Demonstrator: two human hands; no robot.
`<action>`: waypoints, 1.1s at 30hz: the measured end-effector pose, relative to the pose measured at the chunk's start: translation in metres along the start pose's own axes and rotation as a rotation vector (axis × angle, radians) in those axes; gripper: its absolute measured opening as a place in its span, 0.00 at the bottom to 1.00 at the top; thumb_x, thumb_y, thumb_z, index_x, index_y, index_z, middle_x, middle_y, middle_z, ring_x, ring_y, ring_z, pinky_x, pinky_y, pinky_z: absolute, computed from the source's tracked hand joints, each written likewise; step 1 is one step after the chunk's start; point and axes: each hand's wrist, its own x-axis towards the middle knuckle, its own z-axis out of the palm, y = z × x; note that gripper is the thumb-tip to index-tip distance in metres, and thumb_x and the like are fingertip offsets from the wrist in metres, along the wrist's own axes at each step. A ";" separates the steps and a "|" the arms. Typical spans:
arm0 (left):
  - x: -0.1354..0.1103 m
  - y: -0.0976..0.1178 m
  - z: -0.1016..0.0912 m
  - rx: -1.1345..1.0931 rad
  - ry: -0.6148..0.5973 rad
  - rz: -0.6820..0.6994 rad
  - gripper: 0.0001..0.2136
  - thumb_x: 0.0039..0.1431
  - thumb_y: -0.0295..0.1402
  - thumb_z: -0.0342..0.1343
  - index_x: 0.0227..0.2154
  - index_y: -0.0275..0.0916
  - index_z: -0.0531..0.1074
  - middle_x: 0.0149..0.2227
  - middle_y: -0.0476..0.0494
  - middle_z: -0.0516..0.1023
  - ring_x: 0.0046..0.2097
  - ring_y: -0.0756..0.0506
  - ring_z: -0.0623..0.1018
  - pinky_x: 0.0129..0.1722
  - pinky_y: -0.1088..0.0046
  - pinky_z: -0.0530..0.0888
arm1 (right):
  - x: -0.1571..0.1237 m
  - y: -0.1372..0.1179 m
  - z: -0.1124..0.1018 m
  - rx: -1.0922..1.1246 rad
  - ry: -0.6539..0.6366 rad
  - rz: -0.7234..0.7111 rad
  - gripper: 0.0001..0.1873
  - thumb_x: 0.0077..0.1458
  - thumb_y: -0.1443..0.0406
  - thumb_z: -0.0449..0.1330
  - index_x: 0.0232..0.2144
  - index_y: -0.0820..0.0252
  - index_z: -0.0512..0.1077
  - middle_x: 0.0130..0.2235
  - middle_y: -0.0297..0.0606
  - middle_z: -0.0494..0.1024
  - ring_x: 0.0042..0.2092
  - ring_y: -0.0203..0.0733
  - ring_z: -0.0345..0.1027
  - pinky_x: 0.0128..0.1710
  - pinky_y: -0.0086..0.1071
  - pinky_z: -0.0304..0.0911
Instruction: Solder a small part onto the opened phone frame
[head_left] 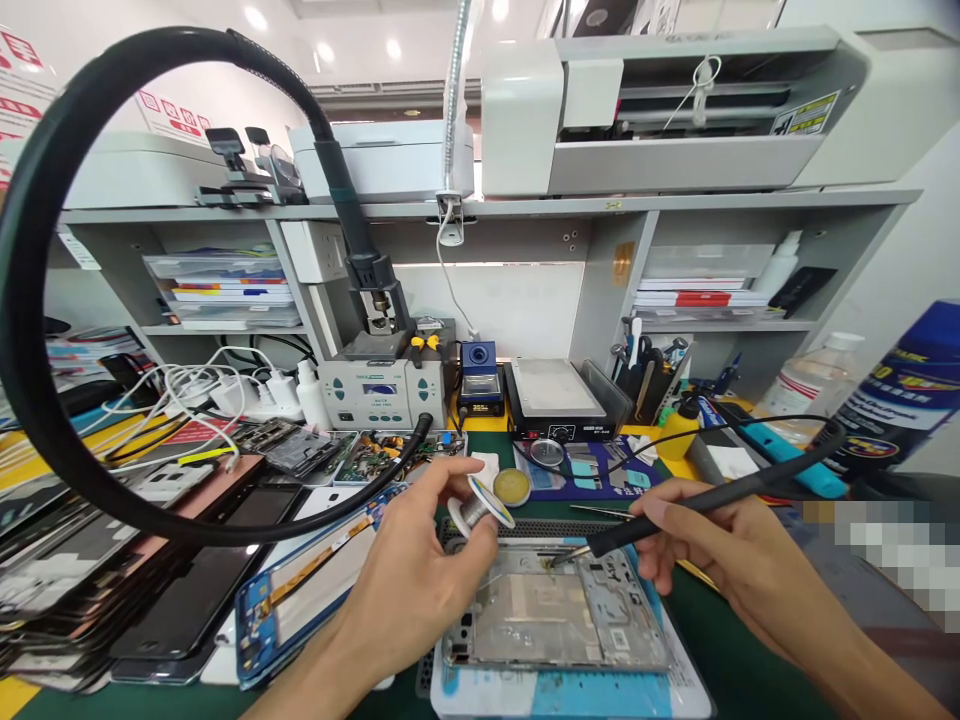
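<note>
My left hand point(409, 575) pinches a small spool of solder wire point(480, 505) between thumb and fingers, just above an opened phone frame point(555, 620). My right hand point(720, 555) grips a black soldering iron point(720, 495) like a pen. Its tip point(559, 560) touches the top edge of the phone frame. The iron's cable runs off to the right. The frame lies on a blue-edged mat point(570, 695).
A hot-air station point(382, 390) with a thick black hose point(45, 300) stands behind. Nearby are a small blue unit point(480, 375), a heating plate point(559, 395), a round tin point(511, 487), tweezers point(600, 512), stacked phone parts point(112, 570) at left, bottles point(896, 395) at right.
</note>
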 end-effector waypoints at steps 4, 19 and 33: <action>-0.002 0.003 0.001 -0.013 -0.017 -0.023 0.16 0.63 0.38 0.56 0.53 0.45 0.67 0.47 0.43 0.77 0.50 0.39 0.77 0.33 0.69 0.70 | -0.002 0.003 -0.006 0.049 -0.049 0.040 0.24 0.47 0.46 0.73 0.28 0.61 0.79 0.22 0.41 0.80 0.24 0.48 0.76 0.21 0.37 0.72; -0.003 0.004 0.002 0.041 0.003 -0.009 0.17 0.61 0.38 0.55 0.52 0.44 0.68 0.43 0.44 0.77 0.44 0.40 0.77 0.28 0.72 0.69 | -0.004 0.006 -0.011 0.148 -0.086 0.084 0.16 0.56 0.52 0.70 0.30 0.60 0.79 0.24 0.40 0.81 0.25 0.44 0.76 0.23 0.32 0.72; -0.004 0.005 0.001 0.079 -0.010 -0.014 0.17 0.61 0.39 0.56 0.52 0.44 0.68 0.43 0.45 0.78 0.38 0.44 0.77 0.26 0.72 0.68 | -0.003 0.005 -0.011 0.129 -0.064 0.080 0.18 0.55 0.51 0.71 0.29 0.61 0.78 0.23 0.41 0.81 0.24 0.43 0.76 0.21 0.31 0.72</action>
